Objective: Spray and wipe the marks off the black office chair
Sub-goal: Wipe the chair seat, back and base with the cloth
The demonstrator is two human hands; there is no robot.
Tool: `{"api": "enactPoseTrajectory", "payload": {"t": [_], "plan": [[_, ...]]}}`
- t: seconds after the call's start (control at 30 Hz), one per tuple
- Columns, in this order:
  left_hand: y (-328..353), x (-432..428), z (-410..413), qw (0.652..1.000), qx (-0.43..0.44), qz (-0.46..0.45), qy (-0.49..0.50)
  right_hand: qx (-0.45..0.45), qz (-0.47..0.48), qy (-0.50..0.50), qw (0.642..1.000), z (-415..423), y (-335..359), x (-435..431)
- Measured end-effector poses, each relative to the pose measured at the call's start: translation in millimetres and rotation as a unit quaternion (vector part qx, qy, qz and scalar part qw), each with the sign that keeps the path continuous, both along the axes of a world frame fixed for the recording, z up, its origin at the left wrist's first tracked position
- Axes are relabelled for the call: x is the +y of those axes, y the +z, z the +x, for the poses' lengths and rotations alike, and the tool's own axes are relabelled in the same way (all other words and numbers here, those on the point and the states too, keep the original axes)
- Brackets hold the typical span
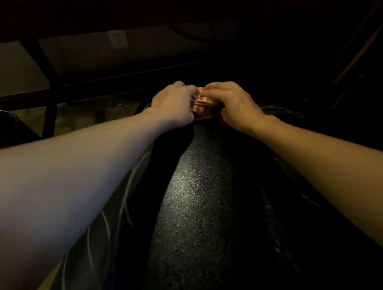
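At the far left a dark table leg (47,85) stands against a pale wall, with a wall outlet (118,39) higher up beside it; a dim patch of floor (84,115) shows below. Under the left forearm lies a dark glossy surface with pale curved streaks (97,227); what it is cannot be told in this light.

The left hand (173,106) reaches forward with its back up and its fingers curled tight into a fist round the near-left end of a pink cloth (203,107); the knuckles are bunched and the fingertips are hidden inside the folds. The pink cloth is crumpled into a small wad between the two hands, touching both.

The right hand (235,105) comes in from the other side; its fingers are bent down over the top and right end of the wad, gripping it, and the thumb is out of sight beneath. The two hands are almost knuckle to knuckle, with only the wad between.

The black office chair (202,199) fills the lower middle; its grained black surface runs from the bottom edge up to the hands, catching a soft sheen. The wad sits at its far end; whether it presses on the chair cannot be told.
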State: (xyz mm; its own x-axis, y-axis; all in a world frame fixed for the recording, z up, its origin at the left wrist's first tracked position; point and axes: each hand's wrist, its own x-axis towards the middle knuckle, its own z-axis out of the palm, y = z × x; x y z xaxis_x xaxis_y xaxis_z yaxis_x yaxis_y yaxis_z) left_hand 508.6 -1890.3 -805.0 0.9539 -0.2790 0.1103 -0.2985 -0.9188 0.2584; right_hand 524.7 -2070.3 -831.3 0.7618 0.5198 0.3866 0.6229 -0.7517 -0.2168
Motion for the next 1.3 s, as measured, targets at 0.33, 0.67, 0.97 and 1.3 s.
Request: {"api": "enactPoseTrajectory", "payload": {"t": [0.33,0.67,0.97,1.3], "plan": [[11.5,13.1,1.3,0.998,0.069,0.004,-0.01,0.064,0.025,-0.039,0.997,-12.7,7.5,17.8],[10.9,13.4,-93.9,0.996,0.08,0.033,-0.006,0.075,0.047,-0.037,0.995,-112.9,5.8,18.2],[18.6,-4.7,-234.1,0.994,0.106,0.004,0.007,0.12,0.05,-0.008,0.991,-241.3,12.3,-1.0],[13.6,-4.1,-351.4,0.991,0.113,-0.046,0.058,0.144,0.033,0.035,0.988,-335.0,15.7,-2.2]]}}
